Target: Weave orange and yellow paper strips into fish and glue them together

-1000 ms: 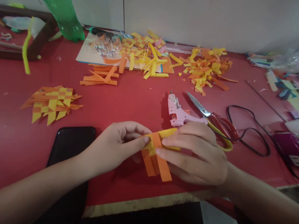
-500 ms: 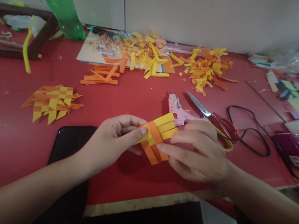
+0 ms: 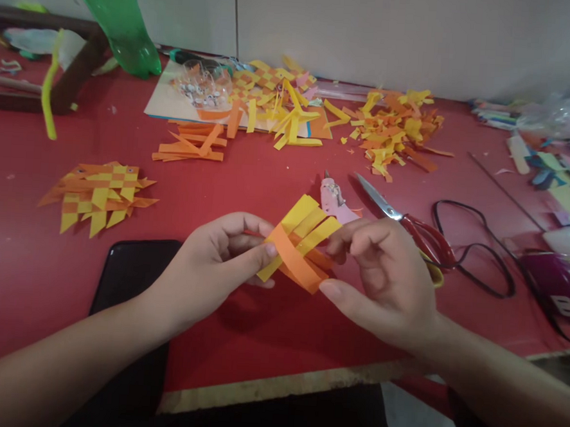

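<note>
Though partly behind hands [image 3: 394, 281], scissors [image 3: 395, 214] nearby.

Bare forearms [image 3: 98, 340] — dark clothing [image 3: 272, 416] below

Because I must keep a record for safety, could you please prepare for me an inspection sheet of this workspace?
Surface: red tabletop, small scraps scattered on it.
Job's things: interlaced yellow and orange paper strips, held above the tabletop.
Clutter: cut-paper heap at the back; scissors beside the pink glue gun, which the right hand partly hides; black phone beneath the left forearm; woven paper fish beyond it.
Left hand: pinches the strips.
Right hand: thumb and fingers parted at the strips' ends; contact unclear.
Cables: black cord looped near the scissors' handles.
Surroundings: pale wall behind; other people: nothing seen.
</note>
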Demonstrator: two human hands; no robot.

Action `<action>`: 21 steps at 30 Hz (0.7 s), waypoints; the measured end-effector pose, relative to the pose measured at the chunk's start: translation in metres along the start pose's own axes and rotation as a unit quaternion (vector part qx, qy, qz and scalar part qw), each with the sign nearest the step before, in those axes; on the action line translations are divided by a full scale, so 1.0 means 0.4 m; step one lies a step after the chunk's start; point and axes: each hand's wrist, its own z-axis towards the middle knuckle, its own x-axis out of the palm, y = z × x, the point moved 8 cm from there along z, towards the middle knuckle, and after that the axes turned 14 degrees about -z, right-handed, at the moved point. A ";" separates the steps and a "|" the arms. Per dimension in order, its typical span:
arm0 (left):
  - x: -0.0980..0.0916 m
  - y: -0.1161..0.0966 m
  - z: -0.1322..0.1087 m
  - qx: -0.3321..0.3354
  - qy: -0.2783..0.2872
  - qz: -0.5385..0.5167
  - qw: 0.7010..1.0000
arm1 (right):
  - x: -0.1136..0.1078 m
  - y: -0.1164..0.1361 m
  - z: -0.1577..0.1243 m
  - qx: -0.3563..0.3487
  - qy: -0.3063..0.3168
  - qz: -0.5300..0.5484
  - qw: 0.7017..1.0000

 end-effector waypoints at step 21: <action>0.005 0.006 -0.004 -0.017 0.027 0.065 0.997 | -0.013 0.033 0.002 -0.060 -0.026 -0.065 0.996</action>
